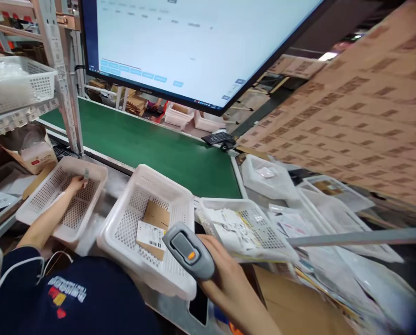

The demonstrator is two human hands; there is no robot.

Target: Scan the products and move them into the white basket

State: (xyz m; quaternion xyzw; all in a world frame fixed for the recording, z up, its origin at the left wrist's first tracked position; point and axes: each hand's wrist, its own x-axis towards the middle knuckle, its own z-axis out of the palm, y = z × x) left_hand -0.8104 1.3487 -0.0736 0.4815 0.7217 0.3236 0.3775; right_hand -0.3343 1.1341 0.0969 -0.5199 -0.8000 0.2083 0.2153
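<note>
My right hand (219,265) is wrapped round a grey barcode scanner (190,251) with an orange button. The scanner is over the right side of a white basket (143,174). A flat brown cardboard box (156,215) with a white printed label (150,236) lies in that basket. Over to the left, my left hand (77,183) reaches into another white basket (98,173). Its fingers pinch a small pale green packet (86,173), too small to make out further.
A green conveyor belt (141,139) runs behind the baskets, below a large monitor (194,51). Right of the scanner stands a basket with white papers (232,228). A metal bar (361,236) crosses the right side. A phone (198,307) lies near the front edge.
</note>
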